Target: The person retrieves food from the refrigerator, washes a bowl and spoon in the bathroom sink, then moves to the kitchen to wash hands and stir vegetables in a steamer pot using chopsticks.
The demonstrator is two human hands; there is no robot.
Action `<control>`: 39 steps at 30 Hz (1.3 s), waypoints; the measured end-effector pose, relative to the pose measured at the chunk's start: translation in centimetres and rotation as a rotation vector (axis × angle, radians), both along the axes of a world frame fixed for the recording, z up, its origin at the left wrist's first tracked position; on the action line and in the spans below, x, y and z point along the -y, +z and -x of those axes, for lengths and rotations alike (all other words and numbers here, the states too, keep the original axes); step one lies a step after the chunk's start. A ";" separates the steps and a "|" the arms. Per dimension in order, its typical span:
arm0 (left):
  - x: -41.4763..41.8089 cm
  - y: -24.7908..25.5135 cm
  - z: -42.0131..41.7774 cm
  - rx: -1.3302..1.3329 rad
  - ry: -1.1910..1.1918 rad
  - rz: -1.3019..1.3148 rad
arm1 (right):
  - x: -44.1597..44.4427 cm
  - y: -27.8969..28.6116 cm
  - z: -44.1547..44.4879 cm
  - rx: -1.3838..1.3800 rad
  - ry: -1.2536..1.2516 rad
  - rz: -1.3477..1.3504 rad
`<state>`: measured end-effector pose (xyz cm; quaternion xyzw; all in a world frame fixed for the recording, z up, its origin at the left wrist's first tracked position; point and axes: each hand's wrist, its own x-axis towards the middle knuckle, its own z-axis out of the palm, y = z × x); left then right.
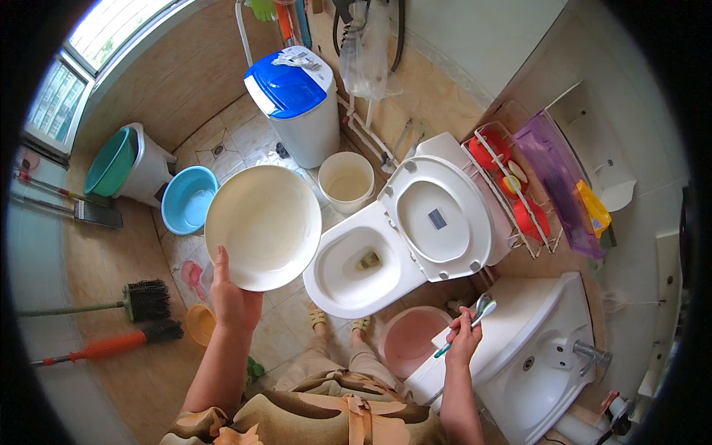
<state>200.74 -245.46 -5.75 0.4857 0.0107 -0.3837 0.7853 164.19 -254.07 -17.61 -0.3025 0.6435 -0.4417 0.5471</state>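
My left hand (236, 295) grips the near rim of a shallow cream-white plate or dish (263, 228), thumb on its upper face. The dish is held up over the tiled floor, just left of the toilet bowl (339, 278). My right hand (463, 336) is closed around a few slim utensils. A white spoon-like end (488, 308) and a metal one rise above the fingers, and a green tip (443, 350) sticks out below. That hand is over the counter beside the washbasin (542, 384). The toilet lid and seat (445, 217) are raised.
A white bucket (346, 181) stands by the toilet, near a small washing machine (300, 100) with a blue lid. Basins in blue (190, 200), pink (414, 339) and orange (201, 324) sit on the floor. Brushes (146, 300) lie at left; a wire rack (509, 189) is at right.
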 end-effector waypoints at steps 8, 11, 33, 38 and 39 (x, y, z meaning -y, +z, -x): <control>1.9 -0.7 -1.2 0.013 -0.028 -0.054 | 0.1 -0.7 -1.7 0.010 -0.033 -0.028; 2.6 -1.0 -1.1 0.003 -0.025 -0.059 | 0.2 -1.1 -1.8 -0.003 -0.038 -0.038; 6.0 -1.9 -1.9 -0.087 -0.083 0.006 | 1.5 -2.6 -1.9 -0.010 -0.039 -0.079; 6.6 -2.3 -2.0 -0.076 -0.115 0.005 | 1.3 -3.7 -1.6 -0.016 -0.047 -0.074; 6.7 -2.0 -1.9 -0.074 -0.123 -0.003 | 1.3 -3.6 -1.7 -0.008 -0.048 -0.089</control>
